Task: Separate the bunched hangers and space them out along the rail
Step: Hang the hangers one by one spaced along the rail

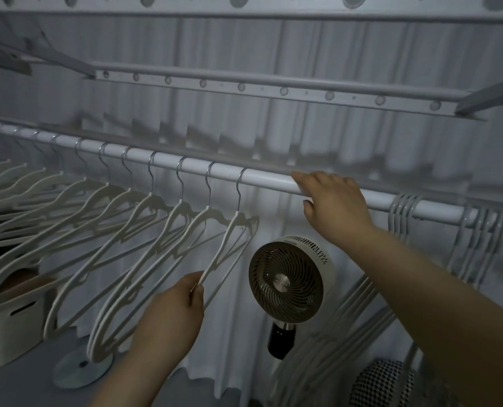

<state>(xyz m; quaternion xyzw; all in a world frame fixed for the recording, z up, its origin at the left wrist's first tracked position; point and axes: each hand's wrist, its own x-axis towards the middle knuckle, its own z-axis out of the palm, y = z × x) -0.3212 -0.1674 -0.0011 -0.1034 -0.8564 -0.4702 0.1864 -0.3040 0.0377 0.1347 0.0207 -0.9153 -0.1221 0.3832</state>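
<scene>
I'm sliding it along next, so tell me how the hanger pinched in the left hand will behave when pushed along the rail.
The hanger looks thin and open-framed, so probably light and stiff. Its slim metal hook on the smooth rail should slide easily. Held low by the left hand, it will likely swing or twist about the hook.

The scene is dimly lit and rendered in a cold, greyish cast. The brightest strip is seen along the rail [267, 179], where a soft sheen is caught just beside the right hand [335, 204]. Shadows of the hangers [182, 208] are thrown upward onto the curtain [361, 48] behind, so a light source in front and low is suggested. Straight bars are bowed by wide-angle distortion towards the edges. The corners are darkened, fine detail is smeared by noise, and the lower left corner is blurred
</scene>
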